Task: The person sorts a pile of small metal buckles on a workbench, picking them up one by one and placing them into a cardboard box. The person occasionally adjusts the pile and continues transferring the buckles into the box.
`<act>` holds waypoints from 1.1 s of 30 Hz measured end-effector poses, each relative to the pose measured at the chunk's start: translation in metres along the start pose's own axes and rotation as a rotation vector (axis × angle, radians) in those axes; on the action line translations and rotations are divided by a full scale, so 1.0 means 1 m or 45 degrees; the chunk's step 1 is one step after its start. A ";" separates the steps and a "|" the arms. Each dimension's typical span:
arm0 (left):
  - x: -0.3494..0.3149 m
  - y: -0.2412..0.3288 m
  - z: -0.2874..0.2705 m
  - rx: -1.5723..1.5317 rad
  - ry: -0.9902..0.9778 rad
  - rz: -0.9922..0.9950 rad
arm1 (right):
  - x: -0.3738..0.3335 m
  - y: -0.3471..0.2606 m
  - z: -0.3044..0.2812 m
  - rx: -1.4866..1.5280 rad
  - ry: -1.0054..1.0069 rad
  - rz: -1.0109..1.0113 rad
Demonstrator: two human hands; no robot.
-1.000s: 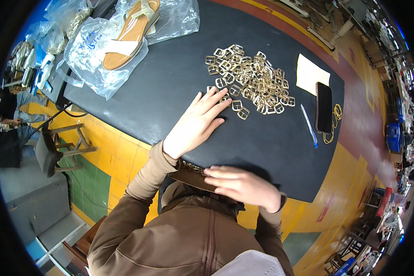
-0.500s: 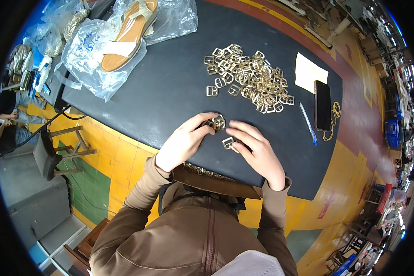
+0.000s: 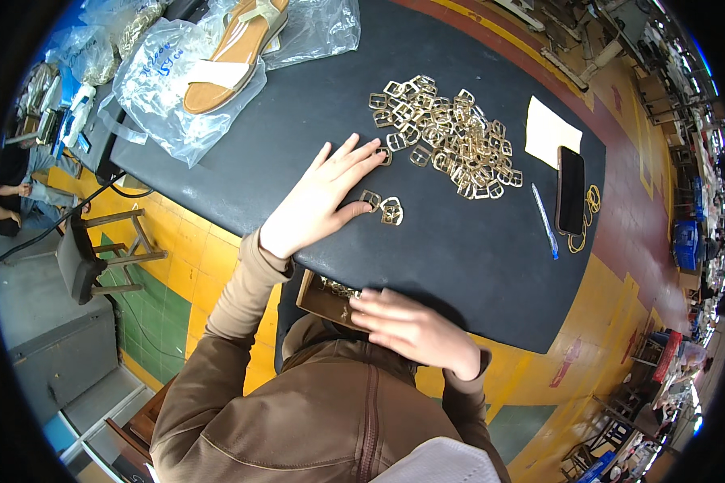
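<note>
My left hand [image 3: 322, 193] lies on the dark table with its fingers spread. Its fingertips touch one metal buckle [image 3: 384, 157] at the near side of the heap, and its thumb rests by another buckle [image 3: 370, 199]. Just right of the thumb lies a rounder buckle [image 3: 391, 211]. A big heap of pale gold buckles [image 3: 459, 141] covers the table beyond. My right hand [image 3: 411, 328], slightly blurred, is over an open brown drawer [image 3: 314, 302] at the table's near edge, fingers stretched leftward. Several buckles show inside the drawer; my fingers hide part of it.
A sandal [image 3: 225, 72] rests on clear plastic bags [image 3: 157, 88] at the far left. To the right are white paper [image 3: 552, 133], a phone [image 3: 570, 193], a blue pen [image 3: 544, 221] and a yellow cord [image 3: 592, 201]. A stool [image 3: 80, 258] stands left of the table.
My left hand has spread out and reached farther toward the heap. My right hand has gone from beside a buckle on the table down to the drawer, which shows more open.
</note>
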State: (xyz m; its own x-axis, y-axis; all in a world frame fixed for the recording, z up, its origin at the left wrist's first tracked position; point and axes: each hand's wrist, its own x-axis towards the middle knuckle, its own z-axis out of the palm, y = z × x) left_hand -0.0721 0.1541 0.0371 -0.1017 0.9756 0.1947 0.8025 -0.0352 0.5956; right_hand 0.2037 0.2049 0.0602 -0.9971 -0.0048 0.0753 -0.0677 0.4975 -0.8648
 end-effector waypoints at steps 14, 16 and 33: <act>-0.015 -0.010 0.007 -0.060 0.078 -0.017 | 0.009 0.013 0.002 -0.412 0.242 0.300; -0.018 -0.007 0.009 -0.091 0.097 -0.013 | -0.004 0.002 0.008 -0.345 0.144 0.263; -0.020 0.004 -0.016 -0.287 0.287 0.030 | 0.034 0.026 0.012 -0.423 0.241 0.137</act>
State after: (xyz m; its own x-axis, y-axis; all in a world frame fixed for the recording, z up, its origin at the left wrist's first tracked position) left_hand -0.0763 0.1309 0.0476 -0.2328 0.9022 0.3630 0.6580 -0.1288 0.7419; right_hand 0.1682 0.2075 0.0345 -0.9720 0.2074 0.1104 0.0821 0.7401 -0.6675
